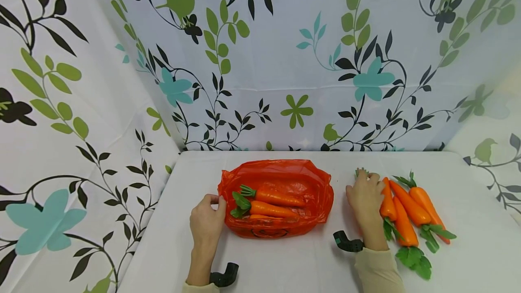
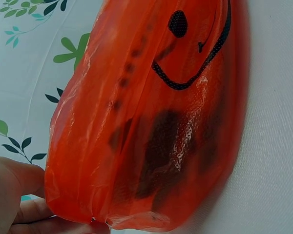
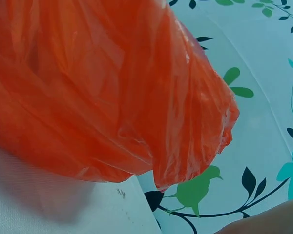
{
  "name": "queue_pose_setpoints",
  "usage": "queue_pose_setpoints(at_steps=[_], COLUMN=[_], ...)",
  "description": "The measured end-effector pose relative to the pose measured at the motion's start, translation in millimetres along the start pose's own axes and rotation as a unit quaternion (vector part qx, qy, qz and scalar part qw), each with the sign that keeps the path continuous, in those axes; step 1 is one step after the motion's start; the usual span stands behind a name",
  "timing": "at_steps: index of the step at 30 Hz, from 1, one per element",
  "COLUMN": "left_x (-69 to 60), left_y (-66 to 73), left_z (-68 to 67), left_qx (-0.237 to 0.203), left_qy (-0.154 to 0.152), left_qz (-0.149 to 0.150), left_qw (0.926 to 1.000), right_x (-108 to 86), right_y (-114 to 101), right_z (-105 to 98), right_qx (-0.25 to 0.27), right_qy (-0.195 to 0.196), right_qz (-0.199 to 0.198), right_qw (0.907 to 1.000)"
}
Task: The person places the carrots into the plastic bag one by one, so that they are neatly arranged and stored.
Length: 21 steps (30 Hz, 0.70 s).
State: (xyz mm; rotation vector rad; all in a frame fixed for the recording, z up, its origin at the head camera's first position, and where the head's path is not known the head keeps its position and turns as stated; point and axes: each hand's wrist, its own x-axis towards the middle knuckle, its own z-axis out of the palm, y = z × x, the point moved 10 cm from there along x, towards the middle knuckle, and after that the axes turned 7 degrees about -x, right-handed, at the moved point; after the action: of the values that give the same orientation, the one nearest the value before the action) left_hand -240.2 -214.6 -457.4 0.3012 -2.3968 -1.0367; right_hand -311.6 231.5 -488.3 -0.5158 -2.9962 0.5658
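An orange-red plastic bag [image 1: 277, 234] lies on the table with its mouth spread wide. Inside it are several carrots with green tops, such as one carrot [image 1: 281, 198]. My left hand [image 1: 206, 220] pinches the bag's left rim between thumb and fingers; the left wrist view shows the fingers [image 2: 31, 212] at the edge of the plastic. To the right of the bag, my right hand [image 1: 365, 200] curls over a carrot mostly hidden beneath it, whose green stem [image 1: 360, 172] pokes out past the fingertips. Beside that hand lies a pile of several loose carrots [image 1: 404, 223].
The white table [image 1: 285, 266] carries the bag and the carrots. A patterned cloth [image 1: 260, 58] with leaves and birds hangs behind and along the sides. Each wrist bears a black camera mount, such as the right mount [image 1: 347, 242].
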Motion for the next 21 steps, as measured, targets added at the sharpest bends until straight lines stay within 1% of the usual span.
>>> queue_pose_setpoints(at_steps=[4,6,13,17,21], left_x=[0.0,0.0,0.3,0.2,0.1], left_y=[1.1,1.2,2.2,2.7,1.7], left_z=[-0.7,-0.6,-2.0,-2.8,-3.3], left_qx=[0.001,0.001,0.001,0.0,0.001], left_qy=[0.0,0.0,0.004,0.008,0.01], left_qz=[-0.002,-0.003,0.002,0.006,0.004], left_qw=[1.0,1.0,1.0,1.0,0.9999], right_x=[1.4,1.7,1.1,-0.8,-2.5], right_y=[-2,-1,3,2,1], right_z=[5,8,18,20,21], right_qx=[-0.003,-0.005,-0.006,-0.016,-0.022], right_qy=[-0.008,-0.019,-0.071,-0.094,-0.108], right_qz=[-0.022,-0.025,-0.015,-0.021,-0.028], right_qw=[0.9997,0.9995,0.9974,0.9953,0.9935])
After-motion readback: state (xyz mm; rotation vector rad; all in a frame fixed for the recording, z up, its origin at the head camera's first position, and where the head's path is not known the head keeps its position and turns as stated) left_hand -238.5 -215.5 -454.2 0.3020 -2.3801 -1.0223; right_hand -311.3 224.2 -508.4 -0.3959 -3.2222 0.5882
